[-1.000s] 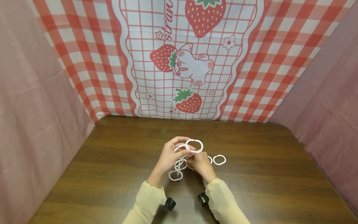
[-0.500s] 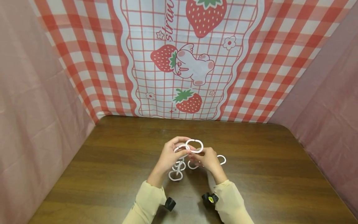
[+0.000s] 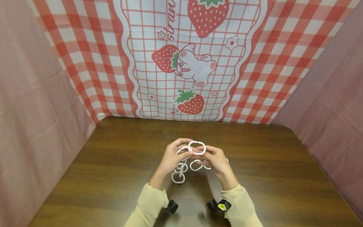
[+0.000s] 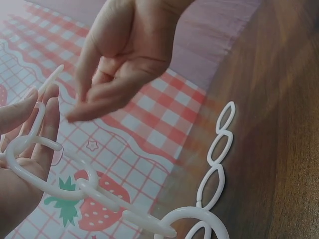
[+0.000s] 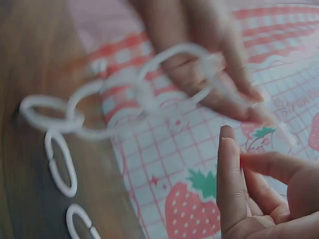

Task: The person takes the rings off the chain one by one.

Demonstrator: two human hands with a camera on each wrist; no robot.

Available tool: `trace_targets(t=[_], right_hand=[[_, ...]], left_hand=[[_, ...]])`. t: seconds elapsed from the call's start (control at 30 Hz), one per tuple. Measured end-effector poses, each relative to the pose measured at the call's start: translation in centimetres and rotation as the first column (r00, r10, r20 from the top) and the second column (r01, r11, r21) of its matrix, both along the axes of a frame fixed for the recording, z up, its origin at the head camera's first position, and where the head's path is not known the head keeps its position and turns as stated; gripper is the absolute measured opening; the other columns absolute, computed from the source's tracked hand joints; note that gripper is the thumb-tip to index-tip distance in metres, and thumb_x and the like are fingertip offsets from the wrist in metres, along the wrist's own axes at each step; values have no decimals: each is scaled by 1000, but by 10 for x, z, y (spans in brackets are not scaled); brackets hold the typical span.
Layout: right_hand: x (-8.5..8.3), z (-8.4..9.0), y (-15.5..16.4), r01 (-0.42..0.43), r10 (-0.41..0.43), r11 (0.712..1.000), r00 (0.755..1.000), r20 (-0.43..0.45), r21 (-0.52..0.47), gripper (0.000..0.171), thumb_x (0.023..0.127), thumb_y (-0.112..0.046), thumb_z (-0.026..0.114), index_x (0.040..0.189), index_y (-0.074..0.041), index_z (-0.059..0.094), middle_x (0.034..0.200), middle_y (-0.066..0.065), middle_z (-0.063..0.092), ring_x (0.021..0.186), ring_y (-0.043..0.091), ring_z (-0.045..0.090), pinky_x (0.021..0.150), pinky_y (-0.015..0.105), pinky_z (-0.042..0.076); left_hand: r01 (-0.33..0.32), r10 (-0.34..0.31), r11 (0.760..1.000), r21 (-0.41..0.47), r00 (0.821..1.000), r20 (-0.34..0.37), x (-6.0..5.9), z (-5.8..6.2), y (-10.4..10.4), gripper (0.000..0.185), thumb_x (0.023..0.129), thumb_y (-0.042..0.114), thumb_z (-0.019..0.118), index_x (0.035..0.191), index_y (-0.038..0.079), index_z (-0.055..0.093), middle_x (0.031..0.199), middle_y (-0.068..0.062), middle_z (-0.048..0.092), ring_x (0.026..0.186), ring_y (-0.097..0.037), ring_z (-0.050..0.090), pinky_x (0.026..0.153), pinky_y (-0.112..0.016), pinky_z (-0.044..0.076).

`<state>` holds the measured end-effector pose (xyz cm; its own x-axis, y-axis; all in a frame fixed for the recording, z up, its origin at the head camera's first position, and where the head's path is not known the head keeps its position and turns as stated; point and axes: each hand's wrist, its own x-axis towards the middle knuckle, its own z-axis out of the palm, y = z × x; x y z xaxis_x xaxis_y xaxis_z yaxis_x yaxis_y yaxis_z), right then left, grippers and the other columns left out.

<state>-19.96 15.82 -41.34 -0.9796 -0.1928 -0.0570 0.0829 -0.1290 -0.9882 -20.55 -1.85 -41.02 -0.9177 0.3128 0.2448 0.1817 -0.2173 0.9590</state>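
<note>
My left hand [image 3: 189, 153] pinches a chain of white oval plastic rings [image 3: 179, 171] above the brown table [image 3: 113, 164]. The top ring [image 3: 197, 147] stands up from its fingers, and the rest of the chain hangs down to the tabletop. My right hand [image 3: 204, 151] is just right of that top ring with its fingertips at the ring's right end. In the left wrist view its fingers [image 4: 79, 107] are loosely bent and hold nothing. The right wrist view shows the held rings [image 5: 174, 74] blurred in front of the left hand.
Loose white rings [image 3: 195, 165] lie on the table under the hands, one partly hidden behind my right hand. Red-checked strawberry cloth [image 3: 193, 63] hangs at the back and pink cloth [image 3: 34, 110] closes both sides. The table's side edges run close to the cloth walls.
My right hand has come out from under the left hand's rings, moved right and risen to the top ring. The loose rings it covered now show. The left hand has stayed put.
</note>
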Motion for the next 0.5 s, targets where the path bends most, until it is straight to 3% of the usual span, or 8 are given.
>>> trace_targets(t=[0.1, 0.2, 0.5], right_hand=[[4, 5, 3, -35, 39, 994, 998, 45, -103, 24, 97, 1, 44, 96, -9, 66, 86, -6, 74, 80, 8, 71, 72, 24, 61], [8, 10, 4, -23, 29, 992, 998, 48, -125, 32, 99, -3, 43, 87, -17, 69, 84, -7, 74, 80, 7, 71, 72, 25, 61], [13, 17, 2, 66, -60, 986, 997, 43, -154, 31, 102, -12, 43, 84, -17, 68, 77, -6, 72, 74, 8, 71, 67, 26, 61]], left_hand=[[-11, 11, 1000, -12, 1000, -1, 0, 0, 0, 39, 85, -12, 63, 123, -13, 51, 112, -41, 60, 86, 0, 67, 79, -19, 57], [-26, 26, 1000, -16, 1000, 2, 0, -1, 0, 39, 85, -11, 63, 123, -13, 52, 114, -39, 60, 86, -1, 67, 79, -19, 58], [-27, 25, 998, 56, 999, 35, -1, 0, 1, 41, 86, -14, 60, 125, -15, 48, 112, -43, 58, 83, -3, 68, 78, -22, 59]])
